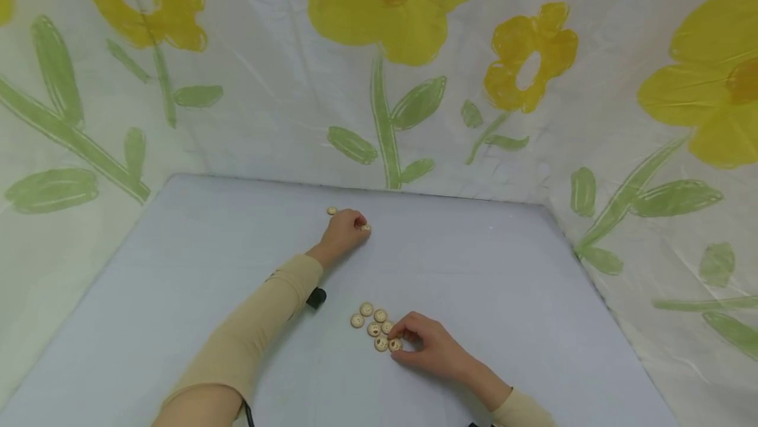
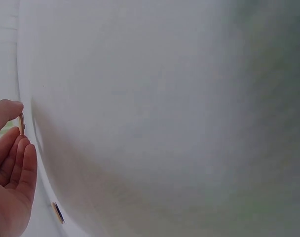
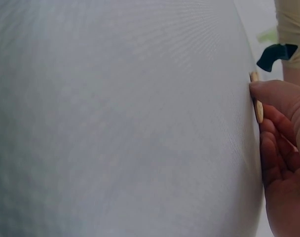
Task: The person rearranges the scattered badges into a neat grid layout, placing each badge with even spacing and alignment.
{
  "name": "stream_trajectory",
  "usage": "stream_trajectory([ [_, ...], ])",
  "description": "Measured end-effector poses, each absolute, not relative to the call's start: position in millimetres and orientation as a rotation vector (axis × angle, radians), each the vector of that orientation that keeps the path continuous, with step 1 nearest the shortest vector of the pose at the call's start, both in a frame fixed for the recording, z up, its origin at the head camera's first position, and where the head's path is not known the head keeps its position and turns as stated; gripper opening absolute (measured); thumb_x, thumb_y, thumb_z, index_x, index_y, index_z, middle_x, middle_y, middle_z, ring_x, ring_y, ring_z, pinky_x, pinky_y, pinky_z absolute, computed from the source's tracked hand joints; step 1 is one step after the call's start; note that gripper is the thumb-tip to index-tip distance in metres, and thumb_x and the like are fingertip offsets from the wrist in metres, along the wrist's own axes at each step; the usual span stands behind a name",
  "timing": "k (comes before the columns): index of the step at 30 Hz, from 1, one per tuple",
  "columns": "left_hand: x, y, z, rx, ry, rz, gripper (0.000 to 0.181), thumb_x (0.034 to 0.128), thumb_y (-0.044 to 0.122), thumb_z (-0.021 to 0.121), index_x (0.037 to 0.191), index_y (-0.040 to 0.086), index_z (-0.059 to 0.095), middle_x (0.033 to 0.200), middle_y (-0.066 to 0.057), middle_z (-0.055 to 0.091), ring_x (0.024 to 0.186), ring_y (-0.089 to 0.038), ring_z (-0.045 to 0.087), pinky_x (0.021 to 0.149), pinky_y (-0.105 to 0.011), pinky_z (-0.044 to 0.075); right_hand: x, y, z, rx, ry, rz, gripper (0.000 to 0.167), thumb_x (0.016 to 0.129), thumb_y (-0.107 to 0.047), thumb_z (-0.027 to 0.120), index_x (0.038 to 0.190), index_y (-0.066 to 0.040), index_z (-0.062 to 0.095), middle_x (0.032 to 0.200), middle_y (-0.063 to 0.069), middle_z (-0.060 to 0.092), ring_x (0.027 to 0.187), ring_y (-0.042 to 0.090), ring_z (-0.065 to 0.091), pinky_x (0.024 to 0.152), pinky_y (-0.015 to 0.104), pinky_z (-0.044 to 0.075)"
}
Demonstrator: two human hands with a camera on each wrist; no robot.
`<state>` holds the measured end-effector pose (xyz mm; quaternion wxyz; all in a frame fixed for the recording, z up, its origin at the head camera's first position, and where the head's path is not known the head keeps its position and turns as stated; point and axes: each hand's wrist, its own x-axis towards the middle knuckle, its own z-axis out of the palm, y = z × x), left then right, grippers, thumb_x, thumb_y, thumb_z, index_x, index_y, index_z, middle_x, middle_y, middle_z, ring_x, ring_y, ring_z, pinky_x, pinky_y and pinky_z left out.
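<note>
Far up the table, my left hand (image 1: 345, 235) pinches a small round wooden disc (image 1: 366, 227) between thumb and fingertips. The left wrist view shows this hand (image 2: 13, 170) with the disc (image 2: 21, 124) edge-on. Another disc (image 1: 331, 210) lies just beyond the hand. Nearer to me, my right hand (image 1: 435, 350) has its thumb and index finger around a disc (image 1: 395, 345) with a dark mark, at the edge of a loose group of several discs (image 1: 366, 309). In the right wrist view the hand (image 3: 287, 140) holds its thumb and fingers about a disc (image 3: 259, 112) at the table surface.
The pale table (image 1: 474, 269) meets a white cloth (image 1: 260, 118) with painted yellow flowers at the back and sides. My left forearm (image 1: 249, 328) reaches across the table's left part, a black wrist device (image 1: 316, 297) beside it, left of the group of discs.
</note>
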<state>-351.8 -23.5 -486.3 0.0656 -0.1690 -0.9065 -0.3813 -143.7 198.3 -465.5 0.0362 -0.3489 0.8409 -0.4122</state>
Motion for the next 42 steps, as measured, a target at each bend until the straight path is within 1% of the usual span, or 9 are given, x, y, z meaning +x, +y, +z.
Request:
stream_trajectory([
  [6,-360.7,-20.3,-487.5,-0.458,-2.724,-1.163,0.015,0.0817,0.005,0.066,0.092,-0.005,0.069,0.088,-0.016,0.067,0.086,-0.029,0.061,0.082,-0.042,0.048,-149.1,203.2,-485.5,-1.061,2.595,-1.275,0.026,0.079,0.000,0.078,0.101,-0.004,0.065,0.094,0.009,0.063,0.081,0.026,0.057,0.072,0.027,0.049],
  [13,-370.4,-18.5,-489.2,-0.430,-2.733,-1.125,0.015,0.0821,0.006,0.067,0.092,-0.005,0.069,0.091,-0.017,0.067,0.088,-0.031,0.061,0.082,-0.041,0.049,-156.6,210.8,-505.6,-1.046,2.593,-1.251,0.024,0.084,-0.016,0.077,0.105,-0.017,0.065,0.097,-0.005,0.062,0.084,0.013,0.056,0.074,0.022,0.048],
  [16,-373.2,-17.0,-488.7,-0.422,-2.723,-1.123,0.015,0.0817,0.006,0.067,0.092,-0.005,0.069,0.090,-0.017,0.067,0.088,-0.031,0.061,0.082,-0.042,0.048,-157.5,211.8,-506.7,-1.050,2.582,-1.258,0.023,0.086,-0.019,0.076,0.105,-0.019,0.065,0.097,-0.007,0.061,0.084,0.010,0.055,0.074,0.022,0.048],
  [19,-376.6,-15.7,-488.3,-0.385,-2.739,-1.119,0.015,0.0826,0.007,0.067,0.093,-0.004,0.069,0.092,-0.017,0.067,0.089,-0.032,0.061,0.083,-0.042,0.048,-157.4,210.7,-506.2,-1.076,2.585,-1.262,0.023,0.085,-0.016,0.077,0.105,-0.016,0.065,0.096,-0.005,0.061,0.083,0.012,0.055,0.073,0.023,0.048],
  [24,-381.5,-12.8,-487.7,-0.349,-2.785,-1.092,0.016,0.0845,0.009,0.066,0.095,-0.003,0.069,0.095,-0.017,0.066,0.092,-0.032,0.061,0.085,-0.042,0.047,-156.9,209.6,-505.1,-1.079,2.594,-1.263,0.023,0.084,-0.015,0.077,0.104,-0.015,0.065,0.096,-0.002,0.061,0.083,0.015,0.056,0.073,0.024,0.049],
  [28,-384.4,-11.0,-488.3,-0.356,-2.778,-1.090,0.016,0.0839,0.008,0.065,0.094,-0.004,0.069,0.094,-0.017,0.066,0.091,-0.033,0.061,0.084,-0.042,0.047,-157.3,211.5,-506.7,-1.073,2.577,-1.271,0.022,0.086,-0.020,0.075,0.106,-0.019,0.065,0.097,-0.007,0.060,0.084,0.010,0.055,0.073,0.023,0.049],
  [33,-386.2,-11.0,-490.6,-0.344,-2.769,-1.099,0.016,0.0825,0.007,0.066,0.092,-0.005,0.068,0.092,-0.018,0.066,0.091,-0.034,0.060,0.084,-0.043,0.047,-156.1,210.6,-506.5,-1.101,2.590,-1.261,0.023,0.086,-0.018,0.076,0.106,-0.019,0.064,0.097,-0.007,0.060,0.084,0.010,0.055,0.073,0.022,0.048],
  [39,-387.4,-9.2,-488.4,-0.350,-2.756,-1.104,0.017,0.0836,0.006,0.066,0.095,-0.007,0.068,0.095,-0.020,0.066,0.093,-0.035,0.060,0.086,-0.043,0.047,-152.8,205.9,-498.3,-1.105,2.623,-1.273,0.026,0.080,-0.004,0.079,0.102,-0.009,0.065,0.092,0.004,0.061,0.080,0.022,0.056,0.071,0.025,0.049],
  [42,-388.0,-7.8,-487.7,-0.334,-2.763,-1.117,0.017,0.0849,0.006,0.067,0.096,-0.007,0.068,0.097,-0.020,0.066,0.095,-0.035,0.060,0.087,-0.043,0.047,-152.4,205.3,-496.3,-1.105,2.612,-1.286,0.027,0.078,-0.001,0.079,0.101,-0.005,0.065,0.091,0.008,0.062,0.079,0.026,0.056,0.070,0.026,0.050],
])
